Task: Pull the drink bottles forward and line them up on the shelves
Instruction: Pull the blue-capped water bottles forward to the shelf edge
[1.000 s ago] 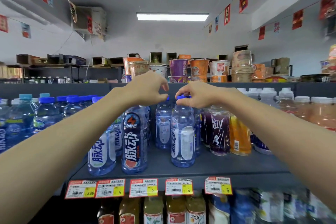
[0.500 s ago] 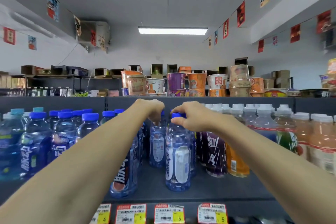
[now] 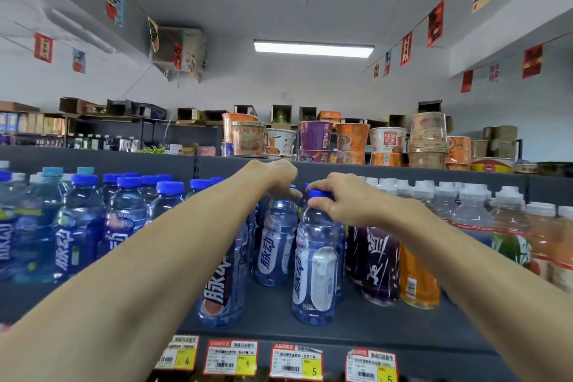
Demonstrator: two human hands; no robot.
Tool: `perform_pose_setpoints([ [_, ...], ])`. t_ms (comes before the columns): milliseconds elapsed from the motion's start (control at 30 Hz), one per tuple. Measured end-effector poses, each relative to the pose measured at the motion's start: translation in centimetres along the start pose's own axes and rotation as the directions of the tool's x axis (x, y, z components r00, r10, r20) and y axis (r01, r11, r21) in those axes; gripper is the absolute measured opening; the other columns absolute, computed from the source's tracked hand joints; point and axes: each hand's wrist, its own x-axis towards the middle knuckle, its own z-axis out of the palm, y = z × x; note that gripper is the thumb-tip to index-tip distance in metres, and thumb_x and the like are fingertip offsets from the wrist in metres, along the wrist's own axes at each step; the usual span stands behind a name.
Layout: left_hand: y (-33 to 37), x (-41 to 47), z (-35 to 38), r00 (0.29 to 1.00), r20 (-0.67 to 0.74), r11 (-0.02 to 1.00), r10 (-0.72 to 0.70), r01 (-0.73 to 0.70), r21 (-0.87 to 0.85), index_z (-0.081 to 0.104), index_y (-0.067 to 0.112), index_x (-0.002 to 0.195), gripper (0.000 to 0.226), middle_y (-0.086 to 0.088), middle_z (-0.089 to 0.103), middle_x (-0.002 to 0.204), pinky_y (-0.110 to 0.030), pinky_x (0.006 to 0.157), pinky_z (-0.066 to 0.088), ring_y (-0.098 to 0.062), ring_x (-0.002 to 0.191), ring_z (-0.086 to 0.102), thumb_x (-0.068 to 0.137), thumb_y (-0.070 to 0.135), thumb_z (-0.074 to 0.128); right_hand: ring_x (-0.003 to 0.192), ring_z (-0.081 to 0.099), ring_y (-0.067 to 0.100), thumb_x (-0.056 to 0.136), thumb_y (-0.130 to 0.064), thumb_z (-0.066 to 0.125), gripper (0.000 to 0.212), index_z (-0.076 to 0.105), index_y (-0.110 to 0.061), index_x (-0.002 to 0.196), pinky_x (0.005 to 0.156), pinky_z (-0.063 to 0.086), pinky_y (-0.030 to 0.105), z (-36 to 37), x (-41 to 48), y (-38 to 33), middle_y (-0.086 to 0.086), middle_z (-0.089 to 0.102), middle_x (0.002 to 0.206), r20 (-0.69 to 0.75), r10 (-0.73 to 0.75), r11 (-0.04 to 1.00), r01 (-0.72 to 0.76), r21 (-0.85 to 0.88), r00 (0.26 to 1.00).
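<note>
Our right hand curls thumb and fingers round the blue cap of the front bottle, which stands upright near the front edge of the shelf. Our left hand grips the top of the rear bottle, at about 10 o'clock from the first, further back. At 3 o'clock, just beside, stands a purple bottle.
</note>
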Motion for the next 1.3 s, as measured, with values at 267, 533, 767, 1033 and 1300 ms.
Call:
perform_pose_setpoints([
  [267,-0.9,0.5,0.3,1.000,-0.012,0.999,0.025,-0.025,-0.035,0.057,0.007,0.063,0.065,-0.008,0.058,0.065,-0.029,0.054,0.043,-0.017,0.053,0.046,0.089,0.067,0.057,0.092,0.062,0.031,0.102,-0.036,0.053,0.030,0.066,-0.019,0.122,0.085,0.049,0.045,0.0,-0.1,0.0,0.016,0.065,0.097,0.002,-0.008,1.000,0.008,0.008,1.000],
  [533,-1.7,-0.2,-1.3,0.980,0.183,0.997,0.076,-0.074,-0.021,0.045,0.030,0.146,0.107,-0.001,0.059,0.131,-0.042,0.089,0.058,-0.022,0.092,0.071,0.054,0.072,0.081,0.090,0.062,0.024,0.102,-0.033,0.053,0.029,0.066,-0.017,0.123,0.067,0.033,0.013,0.3,-0.1,0.5,0.010,0.066,0.094,-0.019,-0.031,0.999,0.031,0.019,0.999],
  [767,-1.7,-0.7,-0.2,0.995,0.072,0.997,0.070,-0.071,0.012,0.048,0.027,0.146,0.104,0.001,0.055,0.132,-0.048,0.097,0.052,-0.023,0.113,0.056,0.058,0.066,0.086,0.093,0.062,0.030,0.104,-0.033,0.050,0.032,0.064,-0.015,0.126,0.069,0.037,0.017,0.5,-0.1,0.5,0.018,0.065,0.100,-0.019,-0.032,0.998,0.033,0.058,0.999],
  [1033,-1.6,-1.2,0.1,0.995,0.066,0.996,0.076,-0.079,0.041,0.053,0.018,0.139,0.095,-0.003,0.056,0.124,-0.044,0.096,0.052,-0.023,0.108,0.056,0.064,0.069,0.081,0.087,0.060,0.017,0.105,-0.031,0.049,0.040,0.050,-0.032,0.145,0.076,0.047,0.032,0.3,-0.7,0.3,0.004,0.061,0.101,-0.006,-0.019,0.997,0.020,0.075,1.000],
  [1300,-2.9,-3.5,-2.1,0.992,-0.035,0.990,0.117,-0.120,-0.073,0.042,0.016,0.149,0.087,-0.004,0.055,0.141,-0.039,0.107,0.045,-0.023,0.125,0.053,0.082,0.064,0.069,0.098,0.059,0.012,0.087,-0.064,0.064,0.064,0.046,-0.037,0.142,0.074,0.041,0.018,0.3,-1.2,-0.3,-0.006,0.063,0.119,0.024,0.019,0.998,-0.020,0.063,1.000],
])
